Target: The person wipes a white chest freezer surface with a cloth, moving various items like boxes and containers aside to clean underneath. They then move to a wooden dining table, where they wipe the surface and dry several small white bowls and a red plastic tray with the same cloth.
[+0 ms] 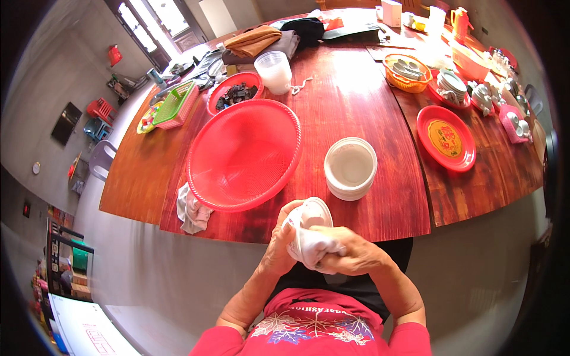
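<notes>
Just off the table's near edge, my left hand [276,246] is closed around the side of a white bowl [319,207], held tilted in front of my body. My right hand [356,252] grips a bunched white cloth [317,244] and presses it against the bowl's near side. Part of the bowl is hidden by the cloth and fingers. A stack of white bowls [350,193] stands upright on the table beyond my right hand. To the left of the stack is a large red plastic basket [243,157], its mouth tipped toward me.
A crumpled cloth [193,210] hangs at the near edge of the wooden table [386,202]. Farther back are a translucent bucket [274,71], a red basin of dark pieces [237,94] and a green basket [176,102]. A red tray [446,139] and an orange spoon basket [407,72] lie right.
</notes>
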Action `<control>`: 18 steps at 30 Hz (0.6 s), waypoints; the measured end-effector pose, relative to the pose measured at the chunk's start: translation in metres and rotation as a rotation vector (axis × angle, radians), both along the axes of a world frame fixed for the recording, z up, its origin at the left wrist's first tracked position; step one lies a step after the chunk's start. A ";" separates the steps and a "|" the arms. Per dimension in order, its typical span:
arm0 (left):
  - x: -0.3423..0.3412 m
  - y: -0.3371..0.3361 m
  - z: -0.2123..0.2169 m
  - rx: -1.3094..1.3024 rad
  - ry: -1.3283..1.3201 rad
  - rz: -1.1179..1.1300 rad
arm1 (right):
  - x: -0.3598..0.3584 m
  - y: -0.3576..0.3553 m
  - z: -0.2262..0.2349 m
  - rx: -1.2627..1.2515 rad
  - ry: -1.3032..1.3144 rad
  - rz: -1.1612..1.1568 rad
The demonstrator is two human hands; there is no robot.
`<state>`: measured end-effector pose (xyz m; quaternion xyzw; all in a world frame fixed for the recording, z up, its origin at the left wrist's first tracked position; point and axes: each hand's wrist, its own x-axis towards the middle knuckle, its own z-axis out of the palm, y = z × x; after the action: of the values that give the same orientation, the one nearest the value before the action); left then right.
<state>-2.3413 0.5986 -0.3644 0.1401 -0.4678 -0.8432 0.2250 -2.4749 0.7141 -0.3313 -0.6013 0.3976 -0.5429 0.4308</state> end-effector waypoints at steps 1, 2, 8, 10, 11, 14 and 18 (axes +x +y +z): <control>0.002 -0.002 0.002 0.008 -0.011 -0.001 | 0.003 0.007 0.009 0.091 -0.171 -0.095; 0.001 -0.002 0.003 -0.022 0.006 -0.016 | 0.006 0.012 0.015 0.179 -0.337 -0.197; -0.005 -0.006 0.039 -0.116 0.069 -0.074 | 0.011 0.001 0.004 -0.279 0.646 -0.475; -0.005 -0.025 0.044 -0.294 0.023 -0.010 | 0.008 0.007 0.011 -0.208 0.561 -0.465; -0.005 -0.039 0.047 -0.297 0.042 0.060 | 0.003 0.010 0.009 -0.206 0.505 -0.486; -0.011 -0.098 0.064 -0.515 -0.050 0.237 | -0.016 0.021 -0.001 -0.082 0.398 -0.639; -0.034 -0.170 0.055 -0.842 -0.465 0.322 | -0.034 0.029 -0.056 0.015 0.462 -0.875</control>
<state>-2.3757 0.4288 -0.3098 0.2914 -0.7774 -0.4825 0.2792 -2.5092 0.7432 -0.3874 -0.4797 0.7017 -0.5224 0.0674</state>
